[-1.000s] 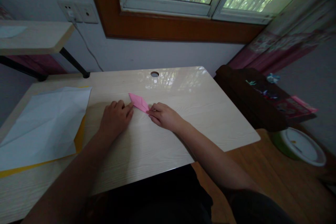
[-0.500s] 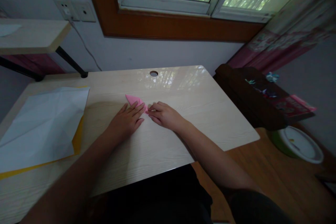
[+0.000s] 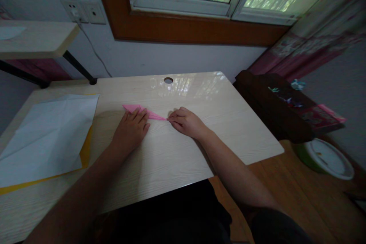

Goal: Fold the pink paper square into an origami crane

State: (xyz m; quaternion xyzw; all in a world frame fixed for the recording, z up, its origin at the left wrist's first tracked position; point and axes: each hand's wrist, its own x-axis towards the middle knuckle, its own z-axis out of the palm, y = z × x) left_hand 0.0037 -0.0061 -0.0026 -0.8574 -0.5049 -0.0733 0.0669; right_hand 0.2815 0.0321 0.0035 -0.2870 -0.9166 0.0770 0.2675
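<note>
A folded piece of pink paper point(image 3: 156, 116) lies on the pale wooden desk point(image 3: 177, 160), long and narrow, tapering to a point at its right end. Across its left part rests my left hand point(image 3: 131, 126), fingers stretched flat and pressing it to the desktop; they hide some of the folds. The thumb and fingers of my right hand point(image 3: 184, 122) are closed in a pinch on the thin right tip.
White paper sheets point(image 3: 51, 137) with a yellow sheet point(image 3: 85, 150) under them cover the desk's left side. A raised shelf point(image 3: 37, 40) stands at the back left. A cable hole point(image 3: 168, 80) is near the back edge. Right of the desk are a dark cabinet point(image 3: 265, 103) and a lidded bin point(image 3: 328, 158).
My left hand has slid left with the pink paper's wide end, and my right hand has shifted slightly right. More of the narrow part now shows between the hands.
</note>
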